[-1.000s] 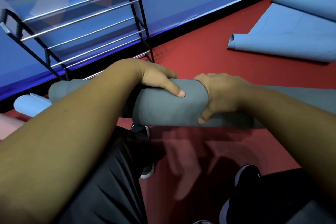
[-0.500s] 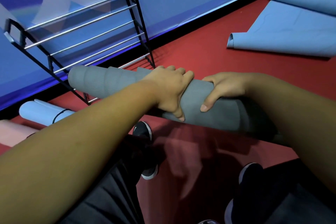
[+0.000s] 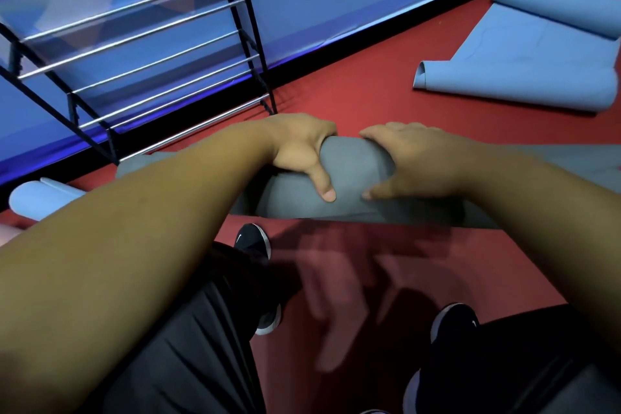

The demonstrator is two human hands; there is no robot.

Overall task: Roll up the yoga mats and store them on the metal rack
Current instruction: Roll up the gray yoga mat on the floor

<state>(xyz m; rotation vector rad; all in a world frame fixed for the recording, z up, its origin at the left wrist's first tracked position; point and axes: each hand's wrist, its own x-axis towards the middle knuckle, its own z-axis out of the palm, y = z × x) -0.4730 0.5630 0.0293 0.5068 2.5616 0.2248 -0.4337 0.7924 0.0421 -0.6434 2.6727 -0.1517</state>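
Grey foam fills both palms. The left hand (image 3: 302, 148) curls over the top of the rolled grey mat (image 3: 353, 171), fingers on the far side and thumb pressed down the near face. The right hand (image 3: 413, 158) clasps the same roll just beside it, its thumb pointing left toward the other thumb. The roll runs crosswise over the red floor (image 3: 369, 91) in front of the person's knees; whether it rests on the floor or is held just off it cannot be told. A flat grey stretch continues to the right. Nearer the camera are a black left shoe (image 3: 252, 240), a black right shoe (image 3: 453, 323) and dark shorts (image 3: 188, 363). Beyond the roll's left end stands the metal rack (image 3: 151, 54), against a blue wall (image 3: 336, 3). A light-blue rolled mat (image 3: 37, 198) lies left by the rack's foot. A blue mat (image 3: 524, 67), curled at both ends, lies far right.
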